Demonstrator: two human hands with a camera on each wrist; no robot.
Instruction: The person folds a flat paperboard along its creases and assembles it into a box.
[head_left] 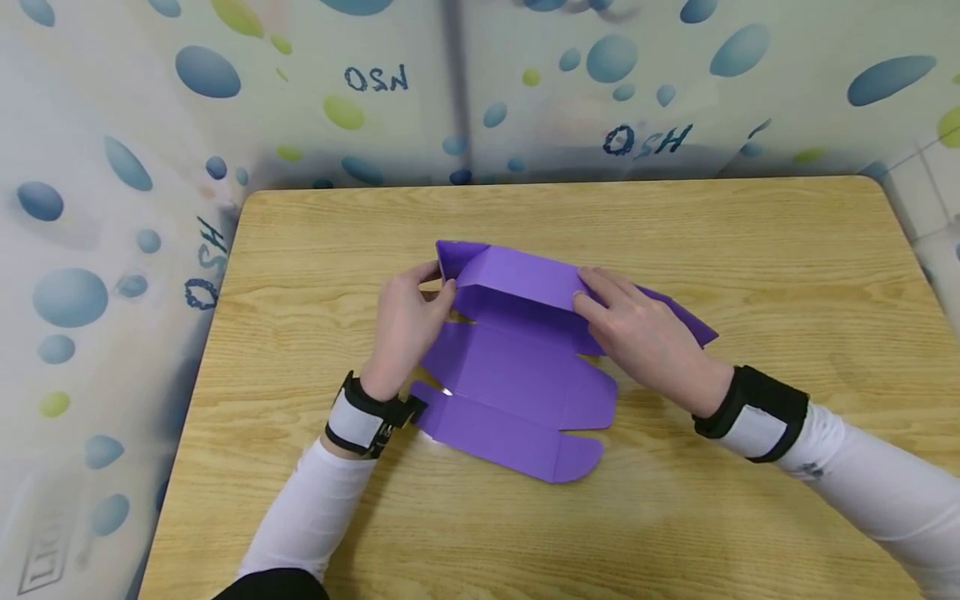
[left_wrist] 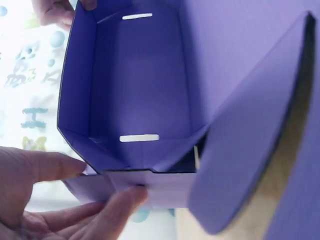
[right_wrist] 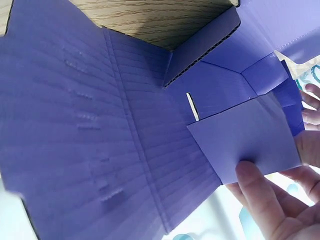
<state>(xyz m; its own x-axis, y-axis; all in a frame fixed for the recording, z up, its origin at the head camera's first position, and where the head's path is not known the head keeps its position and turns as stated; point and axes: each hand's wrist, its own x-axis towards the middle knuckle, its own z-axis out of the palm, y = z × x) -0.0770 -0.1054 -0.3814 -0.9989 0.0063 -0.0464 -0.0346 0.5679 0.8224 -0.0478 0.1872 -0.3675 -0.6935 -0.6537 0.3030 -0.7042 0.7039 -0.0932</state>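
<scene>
A purple cardboard box [head_left: 517, 371], partly folded, lies with its creased panels and side flaps spread toward the person. Its back wall stands raised. At the raised left corner, my left hand [head_left: 408, 321] pinches the cardboard between thumb and fingers. My right hand [head_left: 645, 337] grips the back wall near its right end, with fingertips on the panel. In the left wrist view, the box's inside [left_wrist: 140, 80] has two narrow slots in its base. A folded end flap [right_wrist: 245, 140] sits under a right-hand fingertip in the right wrist view.
The box rests on a wood-grain table [head_left: 300, 242]. Behind and to the left hangs a pale sheet [head_left: 525, 108] with blue and green spots and lettering. Black straps [head_left: 750, 412] circle both wrists over white sleeves.
</scene>
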